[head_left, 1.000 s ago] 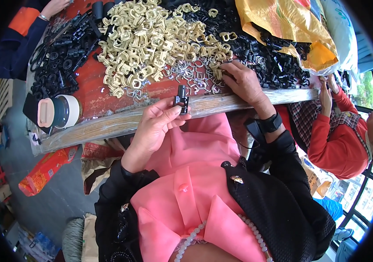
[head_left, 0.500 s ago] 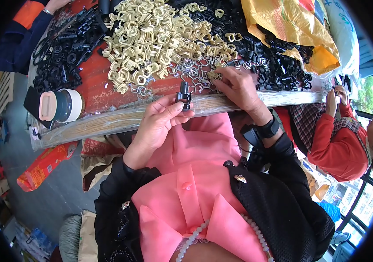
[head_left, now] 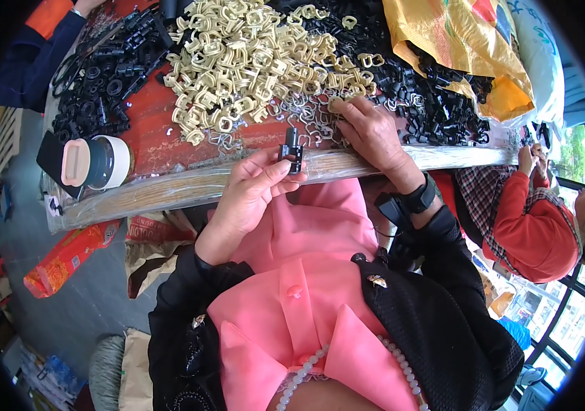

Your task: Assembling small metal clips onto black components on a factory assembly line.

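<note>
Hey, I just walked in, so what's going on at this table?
A seated person's left hand holds a small black part upright near the table edge. Their right hand reaches to the silvery clips beside a big heap of cream pieces; whether it grips anything is unclear. More black pieces lie to the right, near a yellow bag. Another person in red sleeves sits at the right.

Whether the right hand (head_left: 375, 137) grips anything is hidden — beyond the left hand (head_left: 255, 183), a co-worker's hand (head_left: 88, 6) is cropped above.
</note>
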A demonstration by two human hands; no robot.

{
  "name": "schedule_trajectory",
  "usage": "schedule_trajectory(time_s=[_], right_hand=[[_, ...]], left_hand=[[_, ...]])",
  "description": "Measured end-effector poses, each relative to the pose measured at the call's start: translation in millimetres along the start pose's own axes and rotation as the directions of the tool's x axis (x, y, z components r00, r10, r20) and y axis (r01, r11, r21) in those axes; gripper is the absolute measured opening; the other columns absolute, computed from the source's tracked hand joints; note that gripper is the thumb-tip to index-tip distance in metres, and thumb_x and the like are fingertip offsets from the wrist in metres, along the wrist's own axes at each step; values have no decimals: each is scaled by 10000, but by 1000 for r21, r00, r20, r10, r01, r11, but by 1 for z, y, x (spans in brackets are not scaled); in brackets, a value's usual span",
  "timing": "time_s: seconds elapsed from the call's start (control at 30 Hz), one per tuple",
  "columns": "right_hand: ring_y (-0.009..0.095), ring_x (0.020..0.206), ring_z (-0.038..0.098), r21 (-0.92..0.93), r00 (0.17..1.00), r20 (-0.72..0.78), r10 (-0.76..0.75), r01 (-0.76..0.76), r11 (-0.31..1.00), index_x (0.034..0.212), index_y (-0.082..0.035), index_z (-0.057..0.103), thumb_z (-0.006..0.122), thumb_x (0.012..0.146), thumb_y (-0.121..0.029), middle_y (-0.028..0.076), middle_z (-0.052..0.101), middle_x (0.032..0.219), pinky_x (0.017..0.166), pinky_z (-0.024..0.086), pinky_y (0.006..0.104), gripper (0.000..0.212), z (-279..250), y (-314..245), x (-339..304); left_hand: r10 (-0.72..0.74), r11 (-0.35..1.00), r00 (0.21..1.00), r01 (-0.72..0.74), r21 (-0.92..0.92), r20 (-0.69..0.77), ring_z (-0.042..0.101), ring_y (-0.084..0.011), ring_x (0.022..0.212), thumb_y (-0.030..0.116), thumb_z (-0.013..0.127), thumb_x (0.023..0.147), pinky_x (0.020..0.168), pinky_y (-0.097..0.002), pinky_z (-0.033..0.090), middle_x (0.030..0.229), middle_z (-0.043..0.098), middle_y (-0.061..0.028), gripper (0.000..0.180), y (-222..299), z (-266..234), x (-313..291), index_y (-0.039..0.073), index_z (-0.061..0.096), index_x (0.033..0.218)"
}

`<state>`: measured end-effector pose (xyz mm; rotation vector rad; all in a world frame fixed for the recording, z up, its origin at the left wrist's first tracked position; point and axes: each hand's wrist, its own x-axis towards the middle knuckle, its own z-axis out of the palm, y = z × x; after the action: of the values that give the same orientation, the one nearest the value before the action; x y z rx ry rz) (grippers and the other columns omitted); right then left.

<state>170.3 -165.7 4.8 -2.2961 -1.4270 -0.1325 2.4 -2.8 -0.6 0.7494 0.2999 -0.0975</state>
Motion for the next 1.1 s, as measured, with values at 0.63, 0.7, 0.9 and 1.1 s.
schedule_trajectory(time_s=[0.63,0.7,0.9,1.1], right_hand=[[68,669,505,865,926,357,118,-376,333,839,8,543,468,856,-170,16,535,689,592,430,218,194,-18,-62,8],[65,651,505,876,913,393,115,-409,257,832,6,523,471,855,-162,12,531,676,572,429,212,178,-13,-64,7],[33,666,429,849,915,346,208,-399,345,839,-15,486,481,849,-153,-17,490,738,583,369,170,139,-6,-71,1],[35,650,420,800,933,276,231,-356,483,823,-21,467,483,848,-151,-22,471,704,566,366,169,133,-8,-72,-1]], left_hand=[[-16,996,1000,17,-89,13,583,-185,808,102,561,784,729,-280,470,950,576,-72,296,-3,-3,4,10,505,1060],[-15,996,1000,16,-89,13,584,-184,806,105,562,784,724,-278,471,950,577,-74,300,-2,-3,3,6,504,1061],[-23,998,1000,24,-62,8,589,-179,785,118,571,781,697,-266,479,942,583,-81,321,-2,-2,4,-17,498,1062],[-52,997,999,52,-65,-6,591,-176,762,129,574,780,673,-260,483,927,586,-79,302,1,-1,3,-23,515,1034]])
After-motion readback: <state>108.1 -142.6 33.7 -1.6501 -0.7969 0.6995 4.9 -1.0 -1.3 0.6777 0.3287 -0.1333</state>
